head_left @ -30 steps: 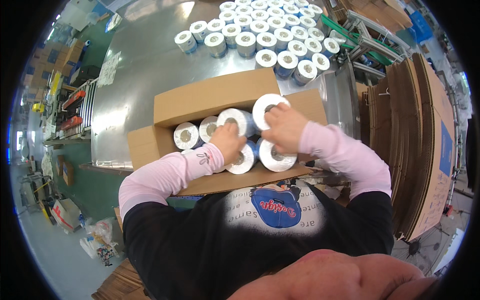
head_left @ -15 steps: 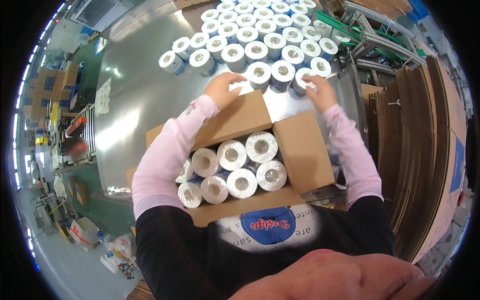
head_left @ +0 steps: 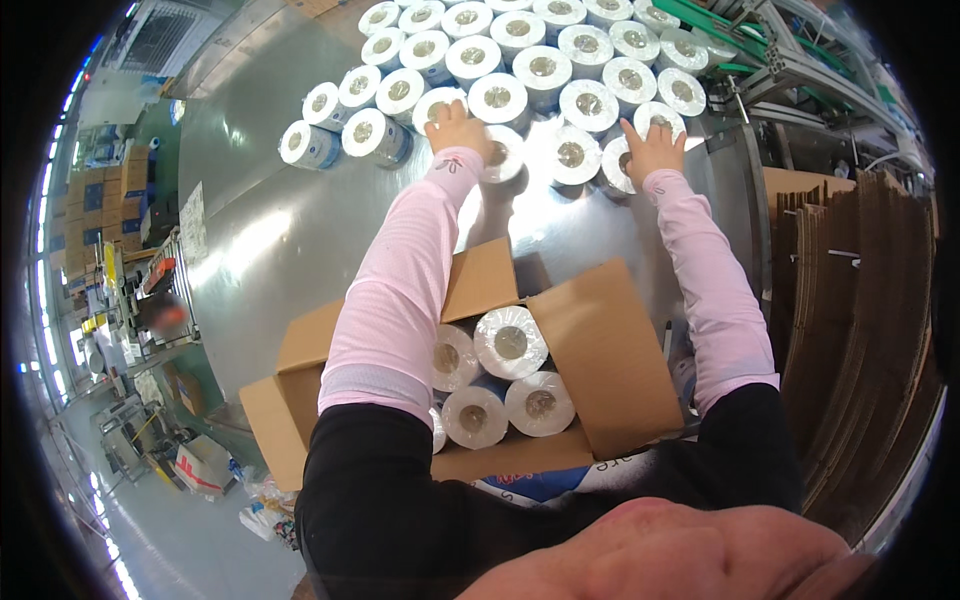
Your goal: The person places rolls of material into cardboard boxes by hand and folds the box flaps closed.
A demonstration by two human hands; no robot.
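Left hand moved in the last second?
Yes: against the metal table, the left hand has gone forward, from the open carton to the standing rolls.

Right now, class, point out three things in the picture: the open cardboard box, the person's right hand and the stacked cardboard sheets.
Open cardboard box (head_left: pixel 605 358): head view, on its right-hand flap.
Right hand (head_left: pixel 656 156): head view, on the back of it.
Stacked cardboard sheets (head_left: pixel 848 320): head view, on their brown edges.

Arms (head_left: pixel 402 270) outstretched, left grip (head_left: pixel 460 136) and right grip (head_left: pixel 655 154) palm-down, fingers (head_left: pixel 631 134) parted.
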